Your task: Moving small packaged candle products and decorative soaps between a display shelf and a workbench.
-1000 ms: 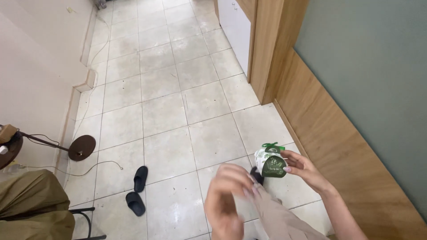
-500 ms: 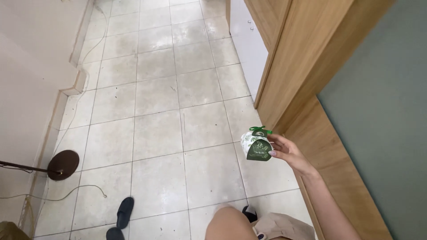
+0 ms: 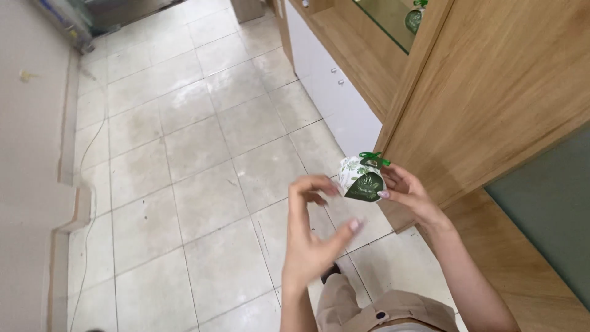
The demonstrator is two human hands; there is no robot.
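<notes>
My right hand [image 3: 409, 195] holds a small gift box [image 3: 361, 178], white with green leaf print and a green ribbon bow on top. It is held in front of a wooden cabinet side panel [image 3: 491, 92]. My left hand [image 3: 313, 230] is raised just left of the box, fingers curled and apart, holding nothing. The thumb and forefinger point toward the box without touching it. Both forearms rise from the bottom of the view.
White drawer fronts [image 3: 335, 86] sit under a wooden shelf with a glass pane [image 3: 384, 21], where a similar green-and-white box [image 3: 415, 18] stands. Beige floor tiles [image 3: 184, 154] spread to the left. A pale wall [image 3: 31, 154] with a thin cable [image 3: 92, 184] borders the left side.
The view has swung up and toward the cabinet. My left hand has risen into view beside the box. The right hand still holds the box, now closer to the wooden panel.
</notes>
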